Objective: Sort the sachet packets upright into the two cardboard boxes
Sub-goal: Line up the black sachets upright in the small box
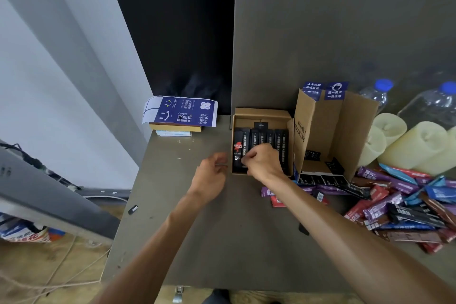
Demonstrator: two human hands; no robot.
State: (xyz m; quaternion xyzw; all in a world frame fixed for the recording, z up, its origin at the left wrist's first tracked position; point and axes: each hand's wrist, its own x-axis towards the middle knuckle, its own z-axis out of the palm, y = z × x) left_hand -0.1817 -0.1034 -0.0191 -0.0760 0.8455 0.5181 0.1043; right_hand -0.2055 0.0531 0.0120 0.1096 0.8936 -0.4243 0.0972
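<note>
A low cardboard box (261, 113) stands at the back of the table with several black sachets (261, 138) upright in a row inside it. My right hand (264, 161) reaches over its front edge and pinches a black sachet in that row. My left hand (209, 175) hovers just left of the box, blurred, fingers loosely curled and holding nothing. A taller cardboard box (318, 131) with open flaps stands to the right, with a few black sachets at its bottom. A loose pile of purple, blue, red and black sachets (399, 202) lies on the table at the right.
A blue printed flat pack (182, 113) lies on a small stack at the back left. Pale cream candles (407, 145) and two water bottles (380, 94) stand at the back right. The table's left edge (123, 219) drops to a floor with cables.
</note>
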